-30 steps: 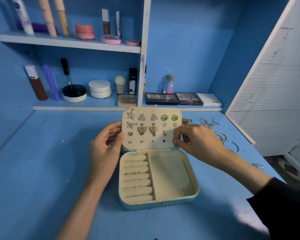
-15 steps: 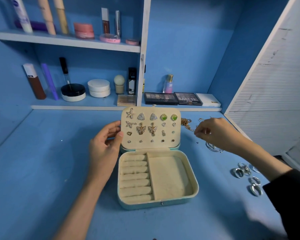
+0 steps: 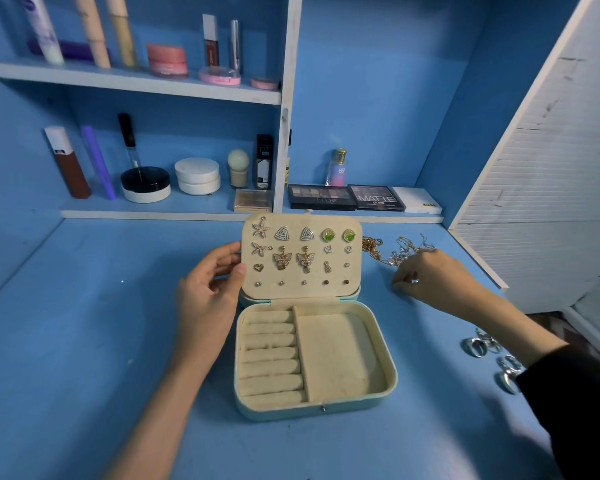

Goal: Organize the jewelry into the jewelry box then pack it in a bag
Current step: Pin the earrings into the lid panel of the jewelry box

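While gem-set earrings (image 3: pixel 293 259) fill the cream lid (image 3: pixel 302 292) of the teal jewelry box (image 3: pixel 291 412) on the blue bench (image 3: pixel 84 341), gold chains (image 3: pixel 371 244) and silver rings (image 3: pixel 478 346) lie outside; left hand (image 3: pixel 208 296) grips the lid, right hand (image 3: pixel 437 278) curled beside chains, grasp unclear

Shows two eyeshadow palettes (image 3: pixel 321 196) lying side by side on the back ledge (image 3: pixel 136 214), a white box (image 3: pixel 417 199) just beside them, and a small perfume bottle (image 3: pixel 338 168) upright behind. Further left, shows stacked white jars (image 3: pixel 197 175), a black-lidded pot (image 3: pixel 145 179) and a brown tube (image 3: pixel 71 171). Carries pink compacts (image 3: pixel 167 58), possibly blush, on the upper shelf (image 3: pixel 136 85).
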Tool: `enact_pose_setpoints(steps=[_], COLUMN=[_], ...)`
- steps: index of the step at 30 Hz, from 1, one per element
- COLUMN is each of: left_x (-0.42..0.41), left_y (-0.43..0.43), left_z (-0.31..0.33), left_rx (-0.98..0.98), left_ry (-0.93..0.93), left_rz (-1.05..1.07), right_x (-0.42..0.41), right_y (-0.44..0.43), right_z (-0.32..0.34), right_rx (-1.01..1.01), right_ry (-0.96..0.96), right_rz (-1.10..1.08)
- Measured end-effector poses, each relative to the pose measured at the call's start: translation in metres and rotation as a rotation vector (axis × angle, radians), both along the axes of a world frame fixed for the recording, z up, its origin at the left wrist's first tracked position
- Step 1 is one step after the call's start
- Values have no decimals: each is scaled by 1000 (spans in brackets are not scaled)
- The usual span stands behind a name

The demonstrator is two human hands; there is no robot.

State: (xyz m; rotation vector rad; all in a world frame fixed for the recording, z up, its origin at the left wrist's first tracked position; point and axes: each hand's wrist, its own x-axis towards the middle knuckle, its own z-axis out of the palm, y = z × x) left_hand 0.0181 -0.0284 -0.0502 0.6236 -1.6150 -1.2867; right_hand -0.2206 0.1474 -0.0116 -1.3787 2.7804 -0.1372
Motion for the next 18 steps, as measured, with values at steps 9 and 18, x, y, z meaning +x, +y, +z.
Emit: enact_pose_setpoints(steps=[9, 18], left_x=[0, 0], left_y=[1, 1], left_z=[1, 1], left_rx=[7, 1], left_ry=[5, -1], left_rz=[3, 2], right_x=[-6, 2], right_y=[3, 5], right_z=[-4, -7], right_rx=[-46, -250], right_ry=[-23, -165], right_rz=[-33, 80])
